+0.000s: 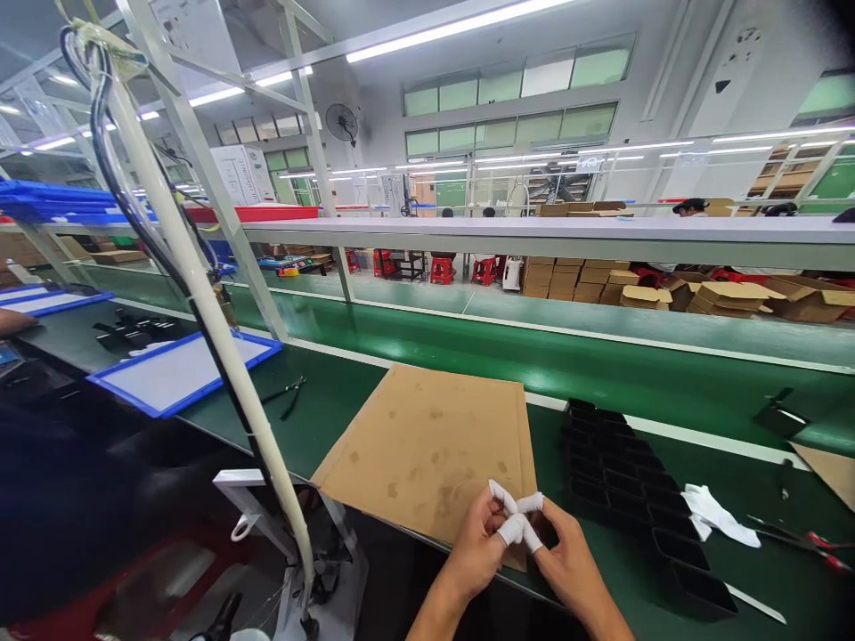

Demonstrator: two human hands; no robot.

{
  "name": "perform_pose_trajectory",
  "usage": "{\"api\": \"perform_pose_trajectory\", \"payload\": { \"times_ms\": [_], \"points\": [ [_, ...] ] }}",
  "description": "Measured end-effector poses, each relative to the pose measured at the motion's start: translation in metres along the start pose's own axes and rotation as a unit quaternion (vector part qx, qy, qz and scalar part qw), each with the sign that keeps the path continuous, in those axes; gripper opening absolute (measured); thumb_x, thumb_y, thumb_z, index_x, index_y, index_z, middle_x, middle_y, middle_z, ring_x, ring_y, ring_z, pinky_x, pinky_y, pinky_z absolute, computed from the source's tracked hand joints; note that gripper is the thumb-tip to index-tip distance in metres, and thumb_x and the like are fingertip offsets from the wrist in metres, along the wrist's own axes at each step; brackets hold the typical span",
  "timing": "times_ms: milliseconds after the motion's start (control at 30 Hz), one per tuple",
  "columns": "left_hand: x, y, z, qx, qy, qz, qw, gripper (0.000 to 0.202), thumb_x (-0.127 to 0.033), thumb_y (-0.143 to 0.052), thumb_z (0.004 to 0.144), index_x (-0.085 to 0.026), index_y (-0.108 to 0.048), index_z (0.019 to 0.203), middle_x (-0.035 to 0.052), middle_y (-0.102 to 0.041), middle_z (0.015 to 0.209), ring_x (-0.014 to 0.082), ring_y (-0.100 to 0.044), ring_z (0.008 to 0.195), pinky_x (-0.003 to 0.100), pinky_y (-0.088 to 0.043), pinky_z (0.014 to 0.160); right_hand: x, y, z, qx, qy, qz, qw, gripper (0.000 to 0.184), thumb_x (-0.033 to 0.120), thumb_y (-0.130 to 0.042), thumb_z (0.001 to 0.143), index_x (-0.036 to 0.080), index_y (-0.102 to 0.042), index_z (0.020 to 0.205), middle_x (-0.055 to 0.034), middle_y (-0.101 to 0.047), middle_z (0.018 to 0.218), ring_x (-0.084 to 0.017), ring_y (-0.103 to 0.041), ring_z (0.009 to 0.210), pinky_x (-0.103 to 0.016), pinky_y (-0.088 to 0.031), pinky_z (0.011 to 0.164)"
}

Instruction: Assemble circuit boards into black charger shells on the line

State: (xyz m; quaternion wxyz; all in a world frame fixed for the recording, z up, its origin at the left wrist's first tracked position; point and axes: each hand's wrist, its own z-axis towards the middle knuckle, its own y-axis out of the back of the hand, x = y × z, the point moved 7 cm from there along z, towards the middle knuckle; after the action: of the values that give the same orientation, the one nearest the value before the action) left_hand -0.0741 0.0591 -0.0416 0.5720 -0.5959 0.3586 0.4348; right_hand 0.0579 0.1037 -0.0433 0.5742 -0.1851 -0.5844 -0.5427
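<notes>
My left hand (476, 545) and my right hand (566, 554) meet above the near edge of a flat brown cardboard sheet (427, 436). White finger covers (514, 527) sit on the thumbs and index fingers, and their tips come together in a pinch. Anything between the fingertips is too small or hidden to make out. The cardboard has several dark smudges and lies on the green bench top. Just right of my right hand stands a group of black open-topped trays (618, 472), set side by side in rows.
A white cloth (718, 516) and red-handled pliers (821, 547) lie at the right. Left of the cardboard are black-handled pliers (289, 392) and a blue-framed white tray (187, 374). A pale upright pole (227, 338) stands at the left. A green conveyor belt (601, 365) runs behind.
</notes>
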Motion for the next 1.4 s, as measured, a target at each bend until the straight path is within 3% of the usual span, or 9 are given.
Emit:
{"api": "perform_pose_trajectory", "payload": {
  "times_ms": [133, 267, 367, 467, 600, 767, 933, 1067, 1400],
  "points": [
    [0.007, 0.005, 0.004, -0.033, -0.002, -0.038, 0.999, 0.053, -0.057, -0.091, 0.076, -0.018, -0.059, 0.095, -0.0031, -0.060, 0.082, 0.0061, -0.052, 0.064, 0.018, -0.037, 0.056, 0.004, -0.001, 0.001, 0.002, 0.014, 0.011, 1.000, 0.017, 0.033, -0.062, 0.094, 0.022, -0.074, 0.092, -0.0006, -0.066, 0.080, -0.019, -0.055, 0.073, -0.028, -0.044, 0.068],
    [0.013, 0.013, 0.006, -0.071, -0.006, -0.027, 0.997, 0.060, -0.064, -0.089, 0.074, -0.019, -0.060, 0.102, -0.0035, -0.062, 0.086, 0.0018, -0.038, 0.048, 0.018, -0.021, 0.039, 0.001, -0.002, 0.001, -0.003, 0.015, 0.002, 1.000, 0.015, 0.032, -0.064, 0.094, 0.022, -0.075, 0.093, 0.0009, -0.061, 0.076, -0.017, -0.053, 0.070, -0.027, -0.044, 0.066],
    [0.012, 0.016, 0.007, -0.090, -0.013, -0.024, 0.996, 0.063, -0.066, -0.088, 0.074, -0.019, -0.061, 0.106, -0.0030, -0.062, 0.088, 0.0014, -0.038, 0.047, 0.017, -0.022, 0.038, 0.003, -0.003, 0.001, 0.003, 0.020, 0.004, 1.000, 0.017, 0.035, -0.067, 0.094, 0.021, -0.074, 0.088, 0.0004, -0.063, 0.076, -0.017, -0.053, 0.069, -0.026, -0.044, 0.064],
    [0.012, 0.016, 0.007, -0.083, -0.010, -0.015, 0.996, 0.065, -0.069, -0.086, 0.075, -0.019, -0.061, 0.107, -0.0029, -0.062, 0.082, 0.0034, -0.045, 0.049, 0.016, -0.024, 0.038, 0.008, -0.003, 0.003, 0.008, 0.028, 0.022, 0.999, 0.026, 0.042, -0.070, 0.095, 0.021, -0.074, 0.080, -0.0018, -0.068, 0.080, -0.018, -0.059, 0.073, -0.027, -0.048, 0.069],
    [0.009, 0.016, 0.007, -0.055, -0.015, -0.002, 0.998, 0.061, -0.070, -0.082, 0.080, -0.019, -0.062, 0.109, -0.0031, -0.066, 0.081, -0.0006, -0.035, 0.038, 0.017, -0.021, 0.037, 0.010, 0.004, 0.005, -0.017, 0.032, 0.047, 0.998, 0.023, 0.042, -0.073, 0.093, 0.021, -0.081, 0.087, -0.0052, -0.077, 0.089, -0.023, -0.070, 0.086, -0.030, -0.057, 0.083],
    [-0.001, 0.001, 0.007, -0.012, -0.018, -0.006, 1.000, 0.059, -0.069, -0.076, 0.086, -0.021, -0.063, 0.118, 0.0006, -0.074, 0.086, -0.0005, -0.038, 0.033, 0.017, -0.019, 0.035, 0.008, 0.012, 0.001, -0.058, 0.017, 0.058, 0.996, 0.025, 0.044, -0.075, 0.090, 0.022, -0.085, 0.097, -0.0066, -0.082, 0.094, -0.028, -0.077, 0.090, -0.034, -0.061, 0.086],
    [-0.006, -0.025, 0.004, 0.038, -0.007, -0.039, 0.998, 0.060, -0.065, -0.081, 0.084, -0.022, -0.062, 0.121, 0.0140, -0.076, 0.128, -0.0023, -0.042, 0.037, 0.016, -0.027, 0.034, 0.012, 0.017, -0.001, -0.073, 0.019, 0.056, 0.996, 0.025, 0.045, -0.075, 0.087, 0.022, -0.084, 0.090, -0.0075, -0.083, 0.091, -0.030, -0.077, 0.086, -0.036, -0.063, 0.083],
    [-0.007, -0.030, 0.001, 0.022, -0.022, -0.045, 0.998, 0.052, -0.063, -0.076, 0.090, -0.023, -0.063, 0.121, 0.0137, -0.076, 0.130, -0.0026, -0.043, 0.035, 0.016, -0.024, 0.034, 0.005, 0.022, -0.001, -0.115, -0.005, 0.061, 0.991, 0.030, 0.047, -0.074, 0.086, 0.020, -0.082, 0.095, -0.0104, -0.083, 0.096, -0.030, -0.077, 0.088, -0.037, -0.063, 0.083],
    [-0.008, -0.038, -0.010, -0.014, -0.025, -0.061, 0.998, 0.047, -0.056, -0.074, 0.093, -0.022, -0.068, 0.126, 0.0117, -0.075, 0.130, -0.0029, -0.038, 0.041, 0.017, -0.025, 0.040, 0.004, 0.020, -0.003, -0.115, -0.012, 0.080, 0.990, 0.021, 0.034, -0.065, 0.084, 0.020, -0.079, 0.093, -0.0088, -0.080, 0.092, -0.029, -0.075, 0.089, -0.034, -0.061, 0.076]
  ]
}}
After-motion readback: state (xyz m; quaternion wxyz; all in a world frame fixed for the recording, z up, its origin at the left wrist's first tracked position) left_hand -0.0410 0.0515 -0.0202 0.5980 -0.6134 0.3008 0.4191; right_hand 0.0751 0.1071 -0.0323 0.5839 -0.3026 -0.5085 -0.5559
